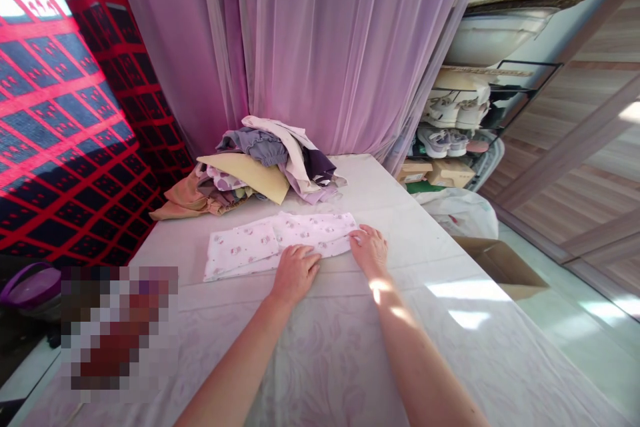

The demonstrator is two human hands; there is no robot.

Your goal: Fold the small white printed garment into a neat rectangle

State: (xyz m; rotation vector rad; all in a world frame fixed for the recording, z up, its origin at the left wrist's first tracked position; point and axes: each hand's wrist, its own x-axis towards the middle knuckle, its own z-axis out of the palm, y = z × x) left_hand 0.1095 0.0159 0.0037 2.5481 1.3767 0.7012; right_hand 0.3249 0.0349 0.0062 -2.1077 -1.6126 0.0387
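Nearby, a clothes pile (250, 177) lies behind the printed cloth (245, 244), left hand (296, 274) resting unclenched, right hand (371, 252) touching, its grip unclear.

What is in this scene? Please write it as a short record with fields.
Left hand: palm down at the near edge of the printed cloth
Right hand: fingers at the cloth's right end; grip unclear
Cloth: pale, small printed figures, laid in a long strip
Surface: pale patterned cover
Beyond cloth: heaped clothes, before a purple curtain
Right side: shoes on a rack, open cardboard box
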